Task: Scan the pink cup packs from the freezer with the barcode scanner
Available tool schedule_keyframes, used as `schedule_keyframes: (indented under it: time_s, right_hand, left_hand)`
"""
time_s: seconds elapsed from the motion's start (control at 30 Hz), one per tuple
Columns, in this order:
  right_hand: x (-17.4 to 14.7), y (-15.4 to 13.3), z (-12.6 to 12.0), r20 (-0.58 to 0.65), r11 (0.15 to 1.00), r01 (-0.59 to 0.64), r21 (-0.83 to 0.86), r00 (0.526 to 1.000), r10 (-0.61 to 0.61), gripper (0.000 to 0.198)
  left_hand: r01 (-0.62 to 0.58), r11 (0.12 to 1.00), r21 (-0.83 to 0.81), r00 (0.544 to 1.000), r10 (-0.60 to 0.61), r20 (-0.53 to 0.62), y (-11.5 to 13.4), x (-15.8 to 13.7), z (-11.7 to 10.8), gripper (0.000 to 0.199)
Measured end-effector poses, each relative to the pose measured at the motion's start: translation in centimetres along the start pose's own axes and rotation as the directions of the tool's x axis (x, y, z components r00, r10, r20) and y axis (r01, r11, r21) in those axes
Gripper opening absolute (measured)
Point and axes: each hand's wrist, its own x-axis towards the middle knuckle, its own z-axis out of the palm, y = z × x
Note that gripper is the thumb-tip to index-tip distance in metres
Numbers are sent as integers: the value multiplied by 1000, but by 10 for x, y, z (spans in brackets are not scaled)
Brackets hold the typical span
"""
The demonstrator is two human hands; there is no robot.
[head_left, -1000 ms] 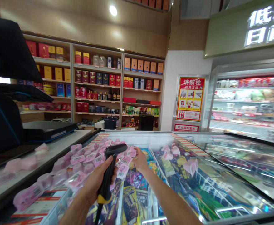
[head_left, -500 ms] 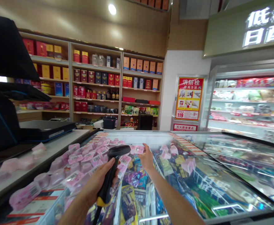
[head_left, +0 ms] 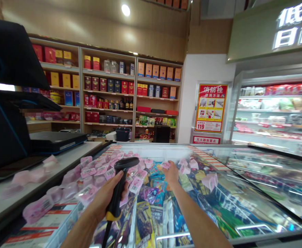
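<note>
My left hand (head_left: 112, 193) is wrapped round the handle of a black and yellow barcode scanner (head_left: 117, 194), its head tilted up and pointing right. My right hand (head_left: 172, 174) is closed on a small pink pack (head_left: 165, 165) above the freezer's glass top, right of the scanner. Many similar pink packs with barcode labels lie heaped left of and behind the scanner; one labelled pack (head_left: 136, 185) is just right of it. A few more pink packs (head_left: 184, 167) lie on the glass beyond my right hand. Colourful frozen packages (head_left: 151, 194) show through the glass below.
A counter (head_left: 1, 206) with a dark checkout machine (head_left: 9, 103) and more pink packs (head_left: 29, 177) runs along the left. Shelves of boxed goods (head_left: 109, 84) stand behind. A red and yellow sign (head_left: 211, 108) hangs on the wall, and an open chiller (head_left: 277, 113) is at the right.
My right hand has moved right, away from the scanner, with the pink pack. My left hand still holds the scanner, a little further left in view.
</note>
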Motion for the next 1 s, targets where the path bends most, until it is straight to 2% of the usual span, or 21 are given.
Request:
schedule_keyframes:
  time_s: [0.17, 0.33, 0.43, 0.5, 0.57, 0.63, 0.73, 0.83, 0.93, 1.0]
  right_hand:
    - [8, 14, -9, -48, 997, -17, -73, 999, 13, 31]
    - [7, 16, -15, -116, 992, -24, -127, 993, 10, 37]
    - [2, 5, -16, -185, 988, 22, -153, 981, -51, 40]
    - [-2, -6, -14, -198, 987, 105, -123, 972, -128, 40]
    - [-6, -19, -9, -154, 979, 200, -38, 967, -203, 40]
    - [-9, -31, -1, -73, 969, 235, 79, 970, -230, 43]
    - [-11, -45, 13, 77, 965, 146, 220, 983, -166, 50]
    - [-7, -51, 27, 194, 962, 5, 274, 979, -60, 59]
    - [-1, -49, 38, 238, 960, -50, 275, 971, -18, 67]
    - [3, -47, 46, 232, 958, -16, 287, 971, -53, 68]
  left_hand:
    - [-17, 1000, -25, 999, 16, -28, 3, -2, -5, 25]
    - [-6, 1000, -29, 998, 4, -70, 6, -1, -15, 25]
    - [-8, 1000, -8, 997, 7, -72, 7, -2, -16, 25]
    - [-17, 1000, 19, 997, 18, -74, 7, -3, -14, 26]
    - [-11, 999, 33, 998, 13, -61, 7, -3, -13, 27]
    - [-4, 999, 39, 998, 6, -55, 6, -3, -12, 29]
    - [-9, 999, 44, 998, 12, -69, 6, -1, -12, 29]
    - [-5, 999, 44, 997, 9, -78, 4, 1, -11, 29]
    - [-16, 999, 47, 998, 19, -54, 2, 2, -9, 31]
    - [-19, 997, 68, 999, 21, -29, 1, 1, -7, 32]
